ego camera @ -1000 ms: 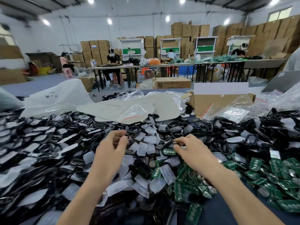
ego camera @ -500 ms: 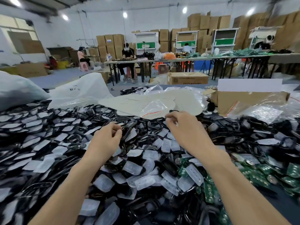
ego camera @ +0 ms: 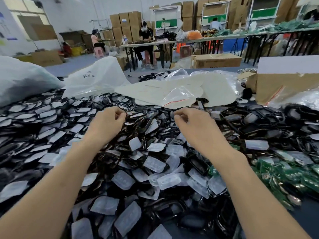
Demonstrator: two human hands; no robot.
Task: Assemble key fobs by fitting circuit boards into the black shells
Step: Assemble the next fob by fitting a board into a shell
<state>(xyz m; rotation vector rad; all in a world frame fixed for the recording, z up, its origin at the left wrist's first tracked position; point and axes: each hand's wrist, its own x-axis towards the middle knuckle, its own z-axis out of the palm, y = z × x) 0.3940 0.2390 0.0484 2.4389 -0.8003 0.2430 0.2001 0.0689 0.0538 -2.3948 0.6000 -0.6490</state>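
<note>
A deep heap of black key fob shells (ego camera: 145, 123) with translucent button pads (ego camera: 153, 163) covers the table in front of me. Green circuit boards (ego camera: 284, 178) lie in a pile at the right, beside my right forearm. My left hand (ego camera: 107, 125) hovers over the far middle of the heap, fingers curled to the thumb, with nothing visible in them. My right hand (ego camera: 195, 130) hovers level with it, a hand's width to the right, fingers also curled in, and I see nothing in it. The palms are hidden from me.
Cream sheets and a clear zip bag (ego camera: 179, 95) lie just beyond my hands. White plastic sacks (ego camera: 96, 78) stand at the back left, an open cardboard box (ego camera: 284, 87) at the back right. People sit at a long table (ego camera: 172, 42) far behind.
My right hand left the green boards and moved forward over the black shells. My left hand also moved forward and closed. The view has swung to the right.
</note>
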